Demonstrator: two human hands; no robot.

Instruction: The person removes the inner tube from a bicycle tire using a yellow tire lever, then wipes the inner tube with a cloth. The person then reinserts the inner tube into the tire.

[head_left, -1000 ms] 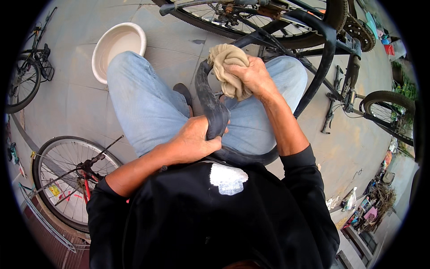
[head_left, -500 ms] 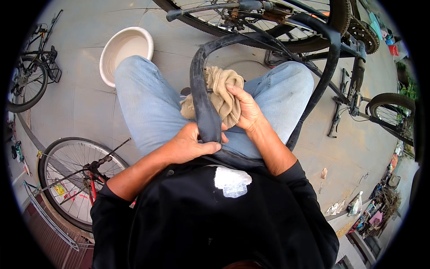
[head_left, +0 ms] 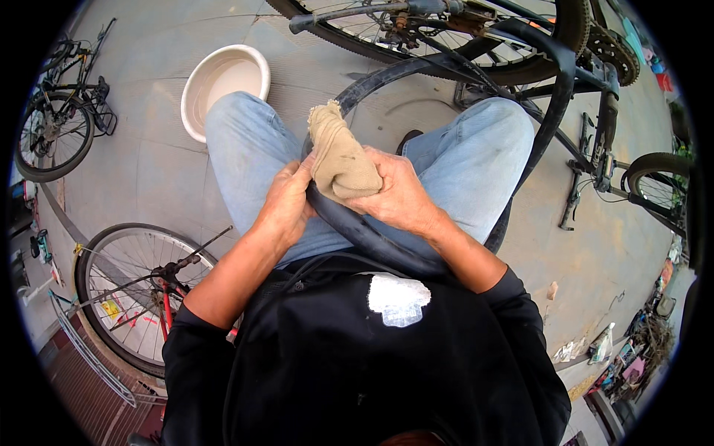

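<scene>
A black bicycle inner tube [head_left: 379, 239] loops from my lap up and over toward the bicycle at the top right. My left hand [head_left: 286, 197] is closed around the tube, its thumb up against a beige cloth [head_left: 338, 160]. The cloth lies folded over the tube, its upper end sticking up. My right hand [head_left: 398, 192] grips the cloth from the right and presses it against the tube. Both hands are between my knees, close together. The stretch of tube under the cloth is hidden.
A bicycle wheel [head_left: 513, 63] and frame lie across the top right. A white basin [head_left: 195, 82] of water stands beyond my left knee. Another wheel [head_left: 93, 312] lies at lower left, and a parked bicycle [head_left: 56, 137] is at far left. Clutter [head_left: 632, 364] lines the right edge.
The cloth has moved from behind the tube onto it, with my right hand shifting lower. My left hand has moved up and left along the tube. The view has shifted slightly.
</scene>
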